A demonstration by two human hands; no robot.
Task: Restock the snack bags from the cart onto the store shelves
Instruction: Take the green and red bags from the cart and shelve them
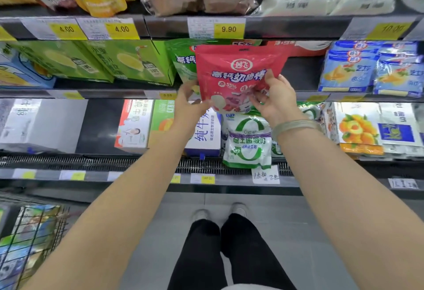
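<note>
Up at the middle shelf (110,93), we hold a glossy red plastic snack bag (238,71) upright, in front of a green pouch (181,60). Our left hand (190,103) pinches its lower left corner; our right hand (278,99) pinches the lower right edge, thumb on the front. Down at near left, the black wire cart (39,227) holds more colourful bags.

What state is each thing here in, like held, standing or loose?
Red snack bag: upright, held in the air before the middle shelf.
Left-hand grip: pinching the bag's lower left corner.
Right-hand grip: pinching its lower right edge.
Green bag: standing on the middle shelf, partly hidden behind the red one.
Cart: bags inside it.
</note>
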